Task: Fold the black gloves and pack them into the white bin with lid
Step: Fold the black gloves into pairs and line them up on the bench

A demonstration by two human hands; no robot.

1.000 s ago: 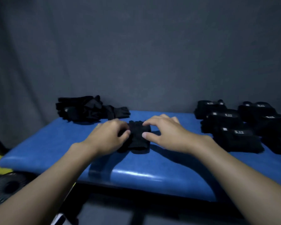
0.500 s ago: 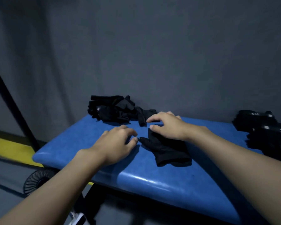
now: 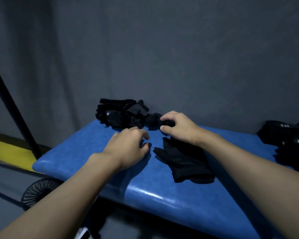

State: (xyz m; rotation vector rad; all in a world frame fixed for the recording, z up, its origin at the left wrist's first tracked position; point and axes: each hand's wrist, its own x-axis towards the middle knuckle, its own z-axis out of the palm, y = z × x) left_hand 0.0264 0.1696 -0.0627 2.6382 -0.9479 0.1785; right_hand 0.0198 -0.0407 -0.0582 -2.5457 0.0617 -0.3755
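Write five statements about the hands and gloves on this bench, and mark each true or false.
1. The right hand pinches a glove end beside the loose pile. True.
2. The left hand holds a glove. False: it holds nothing, its fingers loosely curled over the blue bench.
3. A flat glove lies on the bench below the right wrist. True.
4. A white bin stands on the bench. False: no bin is in view.
5. The folded gloves sit at the bench's left end. False: they sit at its right end.

Blue padded bench (image 3: 162, 200), loose glove pile (image 3: 123, 113), folded gloves (image 3: 185, 161), stacked gloves (image 3: 290, 140)
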